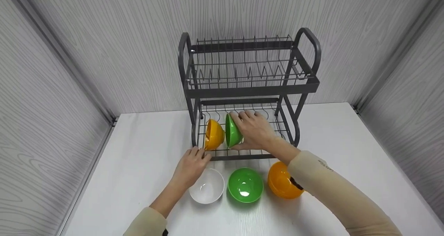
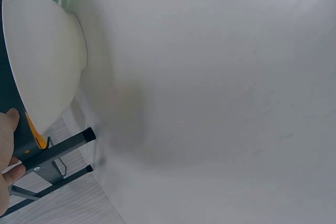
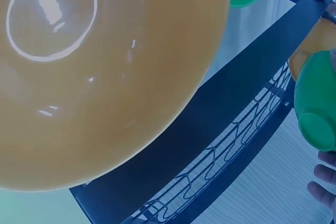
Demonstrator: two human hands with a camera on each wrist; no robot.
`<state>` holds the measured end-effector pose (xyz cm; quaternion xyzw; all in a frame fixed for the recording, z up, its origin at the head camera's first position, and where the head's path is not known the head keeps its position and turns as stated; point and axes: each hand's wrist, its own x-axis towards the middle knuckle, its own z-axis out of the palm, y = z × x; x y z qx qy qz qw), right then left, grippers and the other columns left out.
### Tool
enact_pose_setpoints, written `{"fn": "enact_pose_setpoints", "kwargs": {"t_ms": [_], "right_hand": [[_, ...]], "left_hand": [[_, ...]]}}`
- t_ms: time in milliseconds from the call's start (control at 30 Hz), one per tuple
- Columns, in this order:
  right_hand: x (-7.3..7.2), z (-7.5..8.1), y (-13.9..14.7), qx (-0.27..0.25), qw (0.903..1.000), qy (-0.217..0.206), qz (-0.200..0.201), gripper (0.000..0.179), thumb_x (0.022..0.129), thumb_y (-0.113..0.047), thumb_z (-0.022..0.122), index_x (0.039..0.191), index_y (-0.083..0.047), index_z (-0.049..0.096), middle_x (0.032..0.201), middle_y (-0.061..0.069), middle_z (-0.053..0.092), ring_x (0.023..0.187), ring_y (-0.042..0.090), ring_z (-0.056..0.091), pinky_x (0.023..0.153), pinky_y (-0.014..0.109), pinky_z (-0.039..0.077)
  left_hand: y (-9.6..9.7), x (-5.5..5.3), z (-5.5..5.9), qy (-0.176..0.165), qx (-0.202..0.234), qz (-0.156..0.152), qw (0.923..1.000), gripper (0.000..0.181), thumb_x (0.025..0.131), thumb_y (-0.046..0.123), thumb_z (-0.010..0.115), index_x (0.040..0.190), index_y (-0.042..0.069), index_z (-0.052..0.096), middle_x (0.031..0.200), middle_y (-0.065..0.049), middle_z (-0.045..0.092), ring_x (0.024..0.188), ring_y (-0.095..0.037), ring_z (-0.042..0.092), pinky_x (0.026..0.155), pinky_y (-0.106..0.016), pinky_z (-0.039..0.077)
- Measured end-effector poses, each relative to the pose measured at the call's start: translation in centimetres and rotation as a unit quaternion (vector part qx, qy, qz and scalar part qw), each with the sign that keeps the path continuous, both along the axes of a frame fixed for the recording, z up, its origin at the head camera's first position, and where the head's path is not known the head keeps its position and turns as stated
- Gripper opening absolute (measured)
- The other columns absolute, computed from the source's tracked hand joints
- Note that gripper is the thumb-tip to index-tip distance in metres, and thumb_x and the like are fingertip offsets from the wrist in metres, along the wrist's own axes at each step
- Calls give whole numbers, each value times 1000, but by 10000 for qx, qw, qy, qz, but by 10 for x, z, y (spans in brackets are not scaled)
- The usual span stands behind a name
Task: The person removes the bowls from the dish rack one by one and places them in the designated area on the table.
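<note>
My right hand (image 1: 256,130) holds a small green bowl (image 1: 232,132) by its outer side, on the lower tier of a dark two-tier dish rack (image 1: 253,89). The bowl is tipped on its side with its opening to the left. Beside it, an orange bowl (image 1: 215,135) stands on edge among the wires, facing the same way. At the rack's front left corner, my left hand (image 1: 191,165) grips the lower rail; in the left wrist view its thumb (image 2: 12,119) lies against that rail.
In front of the rack, a white bowl (image 1: 208,189), a second green bowl (image 1: 245,184) and another orange bowl (image 1: 281,180) stand in a row on the white table (image 1: 149,142). My right sleeve (image 1: 333,187) passes over the orange one. Grained panels (image 1: 104,38) enclose the table.
</note>
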<state>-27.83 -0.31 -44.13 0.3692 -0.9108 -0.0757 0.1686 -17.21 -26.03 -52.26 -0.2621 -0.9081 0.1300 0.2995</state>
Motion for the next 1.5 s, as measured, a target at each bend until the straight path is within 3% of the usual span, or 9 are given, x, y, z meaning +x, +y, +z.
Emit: {"fn": "enact_pose_setpoints", "kwargs": {"t_ms": [433, 600, 767, 1033, 1233, 1500], "right_hand": [[8, 7, 18, -663, 9972, -320, -117, 126, 69, -91, 69, 161, -13, 34, 138, 18, 65, 126, 39, 64, 102, 54, 58], [13, 8, 23, -750, 9968, -236, -149, 126, 69, -90, 71, 162, -12, 35, 139, 19, 65, 127, 39, 64, 102, 53, 58], [18, 4, 29, -908, 9958, -78, -21, 125, 67, -87, 75, 160, -11, 39, 134, 19, 67, 122, 38, 65, 100, 53, 58], [23, -1, 40, -1202, 9924, -254, -14, 125, 67, -86, 76, 161, -13, 37, 134, 21, 66, 123, 41, 66, 101, 57, 58], [28, -4, 47, -1452, 9891, -93, 205, 124, 66, -86, 76, 158, -11, 40, 126, 20, 69, 113, 40, 70, 94, 55, 62], [39, -9, 56, -1884, 9816, -178, 263, 124, 63, -82, 82, 157, -11, 41, 126, 18, 70, 117, 42, 70, 96, 58, 61]], "left_hand": [[0, 1, 2, -179, -64, 109, 9998, 27, 87, 6, 80, 110, 15, 69, 111, -10, 75, 102, -28, 70, 87, -36, 63], [0, 1, 2, -175, -55, 126, 9998, 26, 88, 6, 82, 109, 15, 70, 107, -9, 74, 98, -26, 70, 86, -36, 63], [1, 1, 2, -169, -49, 120, 9998, 26, 87, 7, 83, 110, 14, 71, 106, -10, 74, 97, -26, 69, 86, -36, 64], [0, 1, 2, -175, -58, 127, 9997, 27, 88, 6, 82, 110, 15, 71, 108, -9, 74, 99, -26, 69, 87, -36, 63], [0, 1, 2, -127, -76, 115, 9998, 27, 87, 5, 82, 110, 15, 70, 108, -10, 75, 99, -27, 70, 87, -36, 63], [1, 2, 2, -211, -32, 106, 9997, 28, 87, 6, 83, 111, 15, 70, 111, -11, 75, 102, -28, 71, 90, -37, 64]]}}
